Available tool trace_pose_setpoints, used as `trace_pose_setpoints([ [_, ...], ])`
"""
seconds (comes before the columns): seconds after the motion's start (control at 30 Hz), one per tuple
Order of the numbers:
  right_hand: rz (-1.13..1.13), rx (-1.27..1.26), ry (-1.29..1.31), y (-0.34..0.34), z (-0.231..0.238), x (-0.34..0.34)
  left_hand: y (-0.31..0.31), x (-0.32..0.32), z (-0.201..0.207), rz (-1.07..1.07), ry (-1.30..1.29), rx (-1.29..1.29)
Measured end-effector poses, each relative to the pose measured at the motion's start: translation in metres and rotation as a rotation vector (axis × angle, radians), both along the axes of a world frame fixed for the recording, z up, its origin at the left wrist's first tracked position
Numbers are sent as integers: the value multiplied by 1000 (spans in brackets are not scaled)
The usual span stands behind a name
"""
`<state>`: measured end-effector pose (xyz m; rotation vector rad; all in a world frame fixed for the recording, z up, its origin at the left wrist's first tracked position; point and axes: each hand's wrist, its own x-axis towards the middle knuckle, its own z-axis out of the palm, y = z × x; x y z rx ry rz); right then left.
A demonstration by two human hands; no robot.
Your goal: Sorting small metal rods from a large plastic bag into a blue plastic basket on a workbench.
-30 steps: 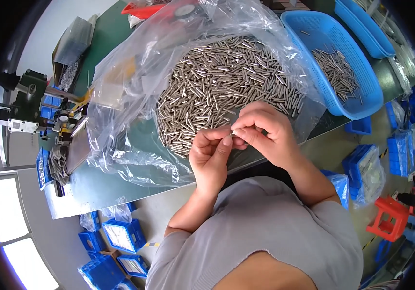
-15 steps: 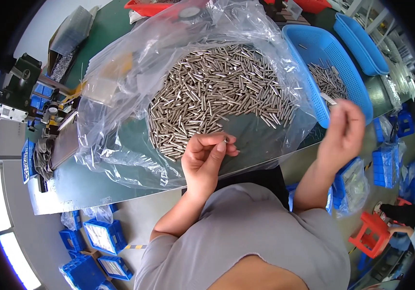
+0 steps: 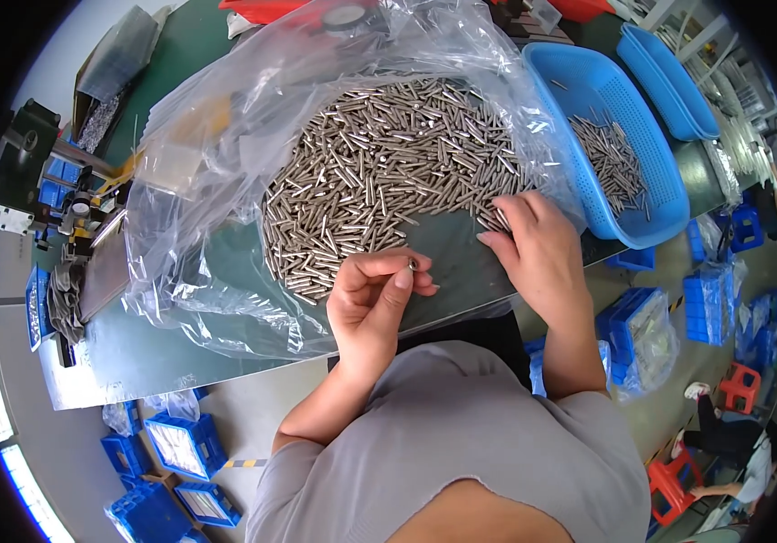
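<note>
A broad pile of short metal pins (image 3: 379,172) lies on clear plastic sheeting on the green table. At the pile's near edge, my left hand (image 3: 370,294) pinches a small round metal piece (image 3: 413,265) between thumb and forefinger; it looks like a ring, but is mostly hidden. My right hand (image 3: 538,253) is at the right end of the pile, thumb and forefinger apart on either side of some pins and nearly touching them. Right of that hand stands a blue perforated basket (image 3: 664,195) holding a smaller heap of pins (image 3: 610,163).
Clear plastic bagging (image 3: 198,208) rumples around the pile. A second blue basket (image 3: 673,81) stands at the far right, and a machine fixture (image 3: 40,163) at the left. Blue crates (image 3: 180,443) are on the floor on both sides. Another person sits near red stools (image 3: 673,484) at the lower right.
My right hand has moved left from the basket's near rim to the pile's right end; the pin it held is out of its fingers. My left hand keeps its pinch.
</note>
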<state>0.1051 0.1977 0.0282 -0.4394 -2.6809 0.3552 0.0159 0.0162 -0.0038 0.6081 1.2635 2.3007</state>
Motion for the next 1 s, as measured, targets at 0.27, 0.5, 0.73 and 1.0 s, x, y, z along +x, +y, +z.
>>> trace_pose_setpoints([
  [0.27, 238, -59, 93, -18, -8, -29, -3, -2, -1, -11, 3, 11],
  [0.5, 306, -88, 139, -23, -12, -44, -5, -2, -3, -21, -1, 77],
  [0.73, 285, -422, 387, -22, -11, -35, -2, -1, 1, 19, -3, 37],
  [1.0, 379, -680, 369, -28, 5, -24, 0, -1, 0, 4, 8, 1],
])
